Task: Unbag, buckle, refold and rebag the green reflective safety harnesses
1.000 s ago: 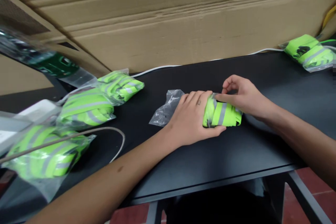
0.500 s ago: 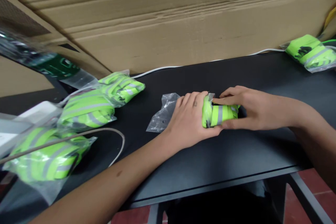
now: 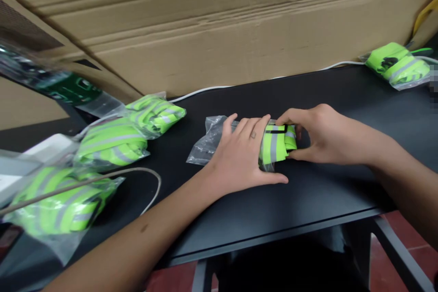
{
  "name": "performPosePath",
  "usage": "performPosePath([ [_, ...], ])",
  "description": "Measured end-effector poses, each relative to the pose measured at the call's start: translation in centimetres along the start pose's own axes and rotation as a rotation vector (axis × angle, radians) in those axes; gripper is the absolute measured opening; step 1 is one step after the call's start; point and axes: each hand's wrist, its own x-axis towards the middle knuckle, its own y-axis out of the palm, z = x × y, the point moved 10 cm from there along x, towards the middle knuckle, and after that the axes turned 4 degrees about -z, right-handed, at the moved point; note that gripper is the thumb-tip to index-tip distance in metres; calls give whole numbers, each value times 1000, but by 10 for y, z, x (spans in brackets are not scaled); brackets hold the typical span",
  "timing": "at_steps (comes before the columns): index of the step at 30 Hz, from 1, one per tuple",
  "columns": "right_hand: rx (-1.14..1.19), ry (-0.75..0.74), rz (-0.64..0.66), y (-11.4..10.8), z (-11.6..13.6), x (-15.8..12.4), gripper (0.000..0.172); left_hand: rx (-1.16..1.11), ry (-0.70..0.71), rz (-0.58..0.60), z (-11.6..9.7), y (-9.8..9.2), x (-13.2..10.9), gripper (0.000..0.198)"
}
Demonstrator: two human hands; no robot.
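Observation:
A folded neon yellow-green reflective strap (image 3: pixel 274 146) with grey stripes lies on the black table, partly inside a clear plastic bag (image 3: pixel 205 143). My left hand (image 3: pixel 237 153) rests flat over the bag, fingers stretched out and thumb apart, covering part of the bundle. At the bundle's right end, my right hand (image 3: pixel 321 134) grips the strap between thumb and fingers. Its other fingers are partly hidden behind the strap. The bag's loose end sticks out left of my left hand.
Several bagged reflective strap bundles (image 3: pixel 109 143) lie at the left, with a thin cable (image 3: pixel 137 169) looping over one. Another bagged bundle (image 3: pixel 397 64) sits at the far right. A cardboard wall (image 3: pixel 232 45) stands behind the black table (image 3: pixel 308 200). A plastic bottle (image 3: pixel 65 84) is at upper left.
My left thumb has moved away from the bundle, and its fingers have spread. My right hand has shifted left with the strap's end, and less of the strap extends to the right.

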Motion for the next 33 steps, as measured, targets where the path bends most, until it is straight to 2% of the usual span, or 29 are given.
performPosePath([
  [2, 35, -2, -51, 0, -1, 1, 42, -35, -8, 11, 2, -1, -1, 122],
  [5, 161, -82, -131, -2, 1, 3, 36, -85, -18, 39, 5, -3, -2, 122],
  [8, 284, -135, -167, -7, -1, 3, 34, -121, -32, 63, 7, -4, -2, 115],
  [14, 278, -72, -127, -13, -7, 3, 36, -143, -49, 15, 6, -6, 0, 86],
  [16, 276, -47, -188, -16, -8, 3, 36, -157, -74, -5, 8, -6, 0, 85],
  [18, 258, -55, -273, -16, -6, 2, 27, -162, -100, -29, 11, -9, 1, 84],
  [21, 151, -200, -339, -5, 11, 0, 12, -104, -86, -55, 9, -15, 2, 83],
  [24, 31, -339, -396, 10, 27, -4, 14, 7, 4, -73, -3, -21, 4, 77],
  [27, -75, -387, -475, 17, 33, -7, 16, 107, 79, -119, -13, -28, 3, 65],
  [30, -203, -456, -510, 18, 39, -9, 16, 178, 67, -144, -11, -30, 3, 58],
  [33, -285, -608, -487, 20, 49, -14, 19, 164, 27, -112, 0, -24, 4, 57],
])
